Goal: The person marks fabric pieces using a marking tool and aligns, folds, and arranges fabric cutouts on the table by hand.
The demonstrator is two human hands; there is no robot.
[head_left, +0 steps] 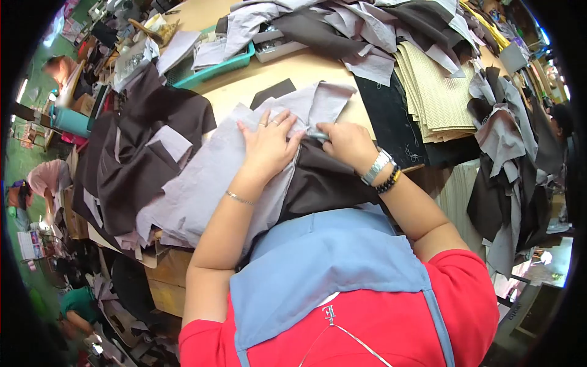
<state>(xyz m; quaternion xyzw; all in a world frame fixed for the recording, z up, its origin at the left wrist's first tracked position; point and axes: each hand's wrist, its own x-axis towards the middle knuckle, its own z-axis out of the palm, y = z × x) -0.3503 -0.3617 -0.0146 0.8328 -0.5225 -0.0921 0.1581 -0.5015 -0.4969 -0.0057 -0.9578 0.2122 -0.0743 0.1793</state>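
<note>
My left hand (269, 144) lies with its fingers spread on a light grey-lilac piece of material (214, 162). Close to its thumb, my right hand (345, 144) is closed around a small pale tool (317, 136), whose shape is mostly hidden. The tool touches the edge where the light material meets a dark brown piece (324, 177). That dark piece hangs over the table's front edge toward my blue apron.
Dark brown material (153, 128) is heaped at the left. A teal tray (214, 72) stands behind, with more cut pieces (367, 30) beyond. Woven cream sheets (434, 92) lie at the right. Other people (79, 309) are at the far left.
</note>
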